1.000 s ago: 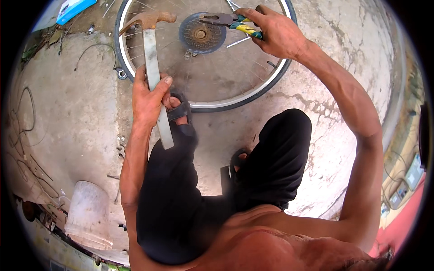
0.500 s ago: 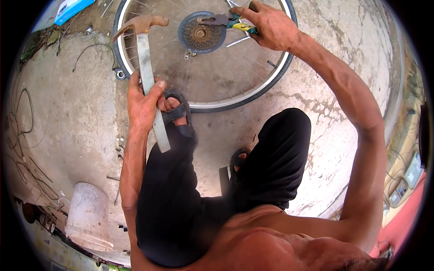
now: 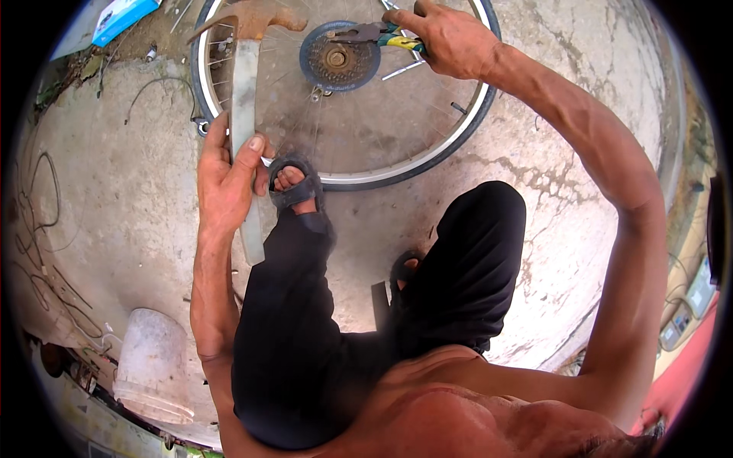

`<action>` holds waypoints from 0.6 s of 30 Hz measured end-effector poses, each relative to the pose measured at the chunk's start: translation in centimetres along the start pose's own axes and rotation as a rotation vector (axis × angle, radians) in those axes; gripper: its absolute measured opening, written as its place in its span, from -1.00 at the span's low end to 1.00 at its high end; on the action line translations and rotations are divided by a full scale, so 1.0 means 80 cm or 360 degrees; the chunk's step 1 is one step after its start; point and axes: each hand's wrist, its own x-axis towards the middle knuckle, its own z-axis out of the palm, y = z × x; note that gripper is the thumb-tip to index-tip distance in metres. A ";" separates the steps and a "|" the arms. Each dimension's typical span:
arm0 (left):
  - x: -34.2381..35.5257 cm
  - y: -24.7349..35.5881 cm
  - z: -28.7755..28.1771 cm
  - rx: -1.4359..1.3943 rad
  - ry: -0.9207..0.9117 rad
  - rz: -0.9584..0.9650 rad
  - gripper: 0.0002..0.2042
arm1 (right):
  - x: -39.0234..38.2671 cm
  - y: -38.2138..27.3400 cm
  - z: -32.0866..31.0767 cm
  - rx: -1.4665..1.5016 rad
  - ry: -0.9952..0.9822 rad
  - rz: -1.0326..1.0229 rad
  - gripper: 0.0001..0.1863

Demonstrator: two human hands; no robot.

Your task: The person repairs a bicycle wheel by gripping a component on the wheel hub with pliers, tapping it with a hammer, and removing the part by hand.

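Rough grey ground (image 3: 137,229) is below the left hand (image 3: 227,179) and the right hand (image 3: 462,46). The person's black trousers (image 3: 282,343) cover bent legs, closer to the body than both hands. A bike wheel (image 3: 374,179) lies flat, mostly ahead of the left hand and to the left of the right hand. A dirty white bucket (image 3: 153,355) is behind the left hand, over to its left. The left hand holds a hammer (image 3: 243,91) by its long, pale handle. The hammer's rusty head is ahead of the left hand, over the wheel's left edge. A dark sandal (image 3: 294,191) is just right of the left hand. To the left of the right hand, in the middle of the wheel, is a round stack of brown cogs (image 3: 336,72). The right hand grips pliers (image 3: 370,33) by their green and yellow handles. Their dark nose points left, over the cogs. At the tip is a small brown bit (image 3: 330,34); I cannot tell if the pliers pinch it.
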 end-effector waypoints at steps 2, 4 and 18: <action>0.004 0.034 0.007 0.0039 0.0011 0.0245 -0.40 | -0.002 0.010 0.005 -0.0019 0.0028 -0.0033 -0.50; 0.004 0.056 0.006 0.0170 0.0068 0.0336 -0.37 | 0.001 0.008 0.004 -0.0027 -0.0006 -0.0030 -0.49; 0.012 0.061 -0.003 0.0563 -0.0045 0.0033 -0.40 | -0.002 0.008 0.047 -0.0296 0.0088 -0.0038 -0.31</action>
